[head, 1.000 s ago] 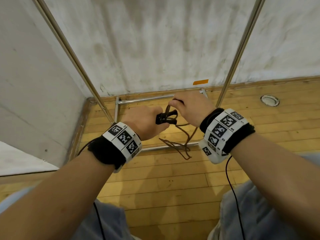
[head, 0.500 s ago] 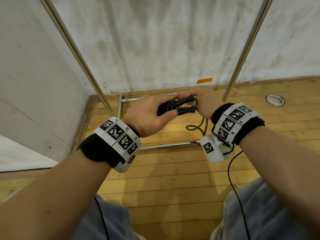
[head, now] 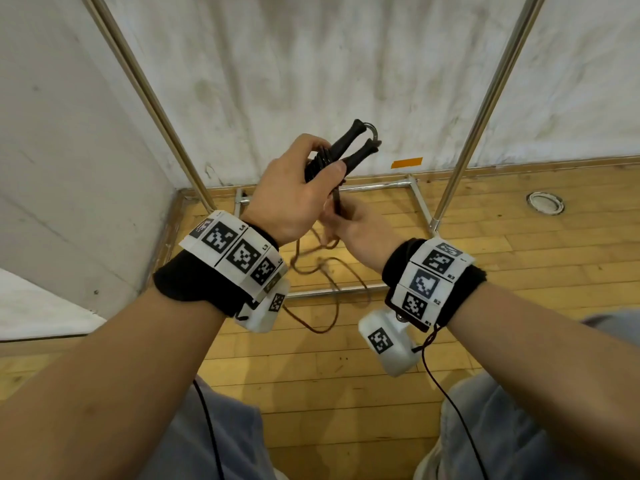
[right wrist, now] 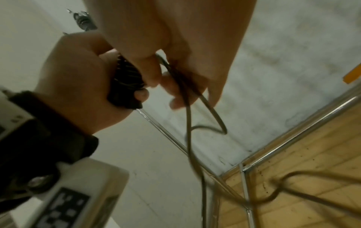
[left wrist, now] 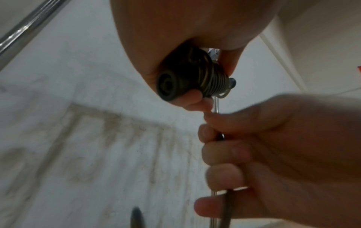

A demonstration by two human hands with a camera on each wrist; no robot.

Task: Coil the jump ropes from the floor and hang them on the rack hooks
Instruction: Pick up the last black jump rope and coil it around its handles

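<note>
Left hand [head: 294,195] grips both black handles [head: 349,147] with cord wound round them, held up before the wall. Right hand [head: 360,226] just below, fingers curled round the rope [right wrist: 188,117]. Loose rope trails to the floor [head: 346,368] inside the rack [head: 485,109] base.

Stained white walls [head: 311,64] meet a wooden plank floor [head: 519,271].

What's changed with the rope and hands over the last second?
The left hand has lifted the two handles and tilted them up toward the wall. The right hand has dropped below them and now grips the cord just under the handles. Loose cord lies on the floor as before, and the rack hasn't moved.
</note>
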